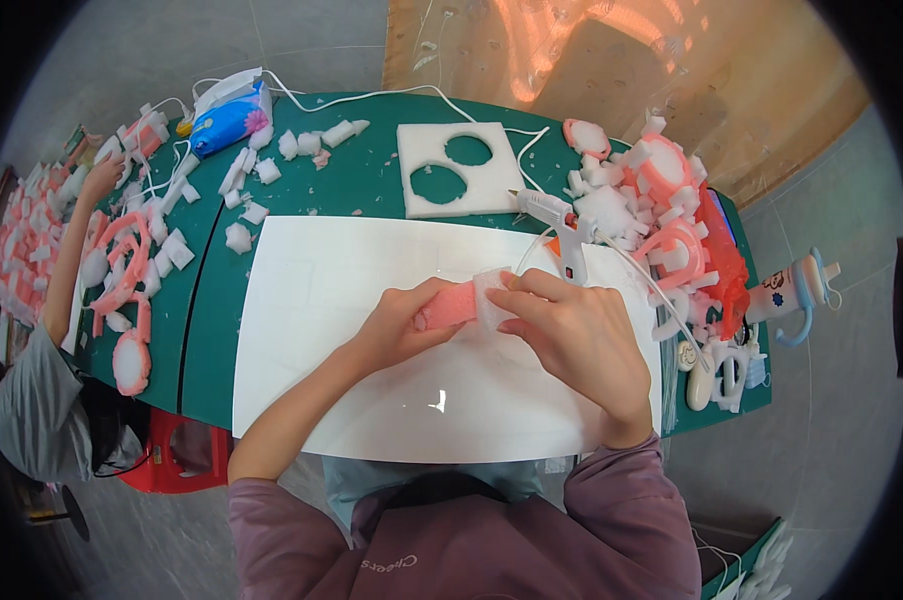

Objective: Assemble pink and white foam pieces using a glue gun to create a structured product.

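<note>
Over the white sheet (321, 400), my left hand (396, 325) is closed around a pink foam piece (449, 306). My right hand (576, 330) grips a white foam block (489, 298) between thumb and fingers. That block sits against the right end of the pink piece; whether the two are stuck together, I cannot tell. Just behind my right hand stands a white hot glue gun (571, 235), its nozzle toward the upper left. Farther back lies a white foam slab (491, 175) with two round holes.
Pink and white foam pieces (661, 190) pile up on the right, beside a red plastic bag (728, 275) and a cup (786, 288). Scraps and a blue packet (229, 120) lie at the back left. A co-worker's arm (76, 230) reaches over foam at far left.
</note>
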